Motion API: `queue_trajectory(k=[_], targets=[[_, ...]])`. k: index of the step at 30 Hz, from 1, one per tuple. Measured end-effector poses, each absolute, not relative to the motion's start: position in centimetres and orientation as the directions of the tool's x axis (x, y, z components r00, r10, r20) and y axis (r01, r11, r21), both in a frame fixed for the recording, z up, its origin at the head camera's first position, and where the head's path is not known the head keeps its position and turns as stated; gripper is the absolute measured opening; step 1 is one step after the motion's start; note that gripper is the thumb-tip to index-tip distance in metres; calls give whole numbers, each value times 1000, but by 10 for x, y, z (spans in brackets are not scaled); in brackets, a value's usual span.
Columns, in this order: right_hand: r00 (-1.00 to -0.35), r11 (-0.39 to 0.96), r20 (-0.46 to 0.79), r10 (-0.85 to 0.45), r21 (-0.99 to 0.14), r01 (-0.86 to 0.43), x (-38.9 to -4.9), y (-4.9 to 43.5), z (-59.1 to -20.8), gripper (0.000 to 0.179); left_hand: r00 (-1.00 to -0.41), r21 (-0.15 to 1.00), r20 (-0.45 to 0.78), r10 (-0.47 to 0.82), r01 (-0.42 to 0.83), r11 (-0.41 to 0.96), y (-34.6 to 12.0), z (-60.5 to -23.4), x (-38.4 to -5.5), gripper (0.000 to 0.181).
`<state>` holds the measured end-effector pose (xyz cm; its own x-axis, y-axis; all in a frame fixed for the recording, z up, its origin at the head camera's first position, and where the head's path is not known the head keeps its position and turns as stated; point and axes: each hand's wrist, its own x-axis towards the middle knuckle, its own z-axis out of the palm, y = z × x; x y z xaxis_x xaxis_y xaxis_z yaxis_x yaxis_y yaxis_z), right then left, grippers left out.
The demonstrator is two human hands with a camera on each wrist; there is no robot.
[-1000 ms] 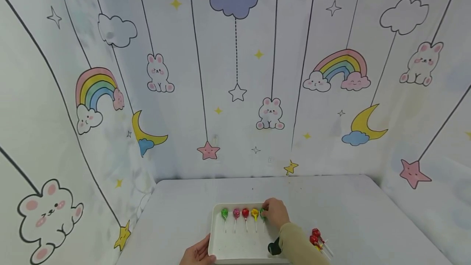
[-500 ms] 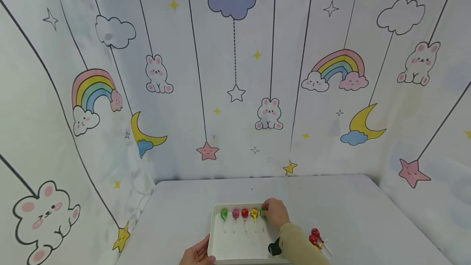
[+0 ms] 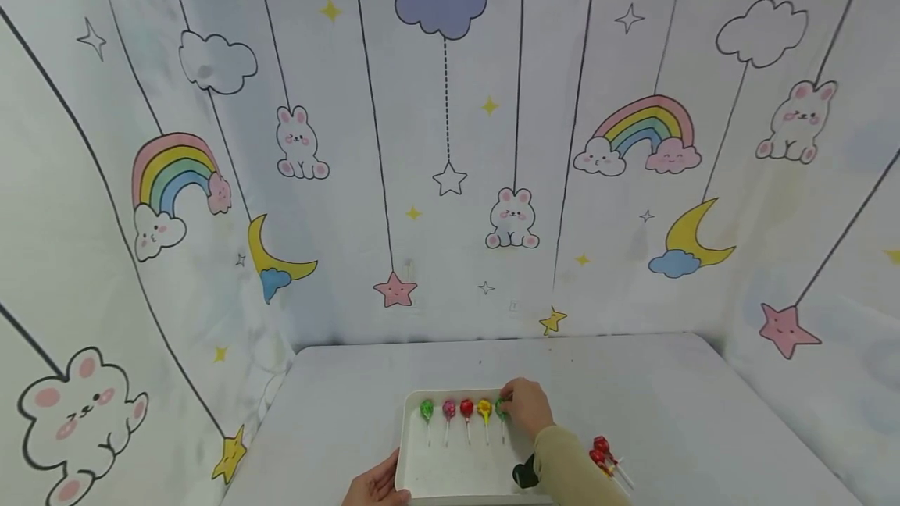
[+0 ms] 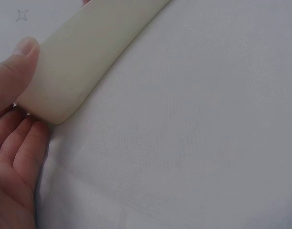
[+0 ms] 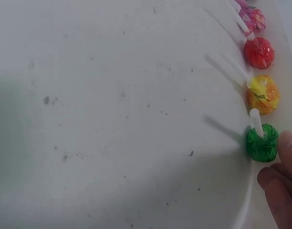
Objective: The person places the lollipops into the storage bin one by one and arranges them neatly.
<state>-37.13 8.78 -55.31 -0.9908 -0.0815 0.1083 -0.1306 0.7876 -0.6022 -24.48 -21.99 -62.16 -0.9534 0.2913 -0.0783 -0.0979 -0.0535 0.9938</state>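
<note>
A white tray (image 3: 450,475) lies on the table, with a row of lollipops along its far side. From left to right come a green lollipop (image 3: 426,410), a pink one (image 3: 449,409), a red one (image 3: 467,408) and a yellow one (image 3: 484,409). At the right end, my right hand (image 3: 527,404) pinches another green lollipop (image 5: 261,145) by its wrapped head, its stick pointing into the tray. My left hand (image 3: 373,484) grips the tray's near left corner, thumb (image 4: 26,59) against the side wall and fingers low at the corner.
Several lollipops with red wrappers (image 3: 601,447) lie in a bunch on the white table (image 3: 675,389), right of the tray and partly behind the right sleeve (image 3: 573,463). Walls printed with rabbits, rainbows and stars enclose the table at the back and sides.
The head view has drifted slightly, so the wall drawings sit a little further left. Both hands keep their places at the tray and the green lollipop.
</note>
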Motion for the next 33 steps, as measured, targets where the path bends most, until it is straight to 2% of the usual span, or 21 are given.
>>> queue_trajectory(k=[7,17,22,27,33], targets=[[-985,772,138,-101,-614,-165,-364,101,-541,9,-950,992,-85,301,-108,-61,-218,-625,-245,89],[-990,683,127,-64,-717,-137,-351,149,-510,20,-949,991,-95,300,-118,-59,-217,-628,-244,88],[-988,702,152,-36,-699,-133,-353,195,-501,19,-943,990,-104,316,-129,-61,-219,-626,-245,87],[-989,752,145,-21,-650,-111,-350,236,-499,20,-950,996,-88,301,-93,-5,-220,-620,-243,87],[-999,771,52,0,-636,-33,-335,263,-515,19,-952,995,-102,289,-93,47,-218,-617,-243,90]])
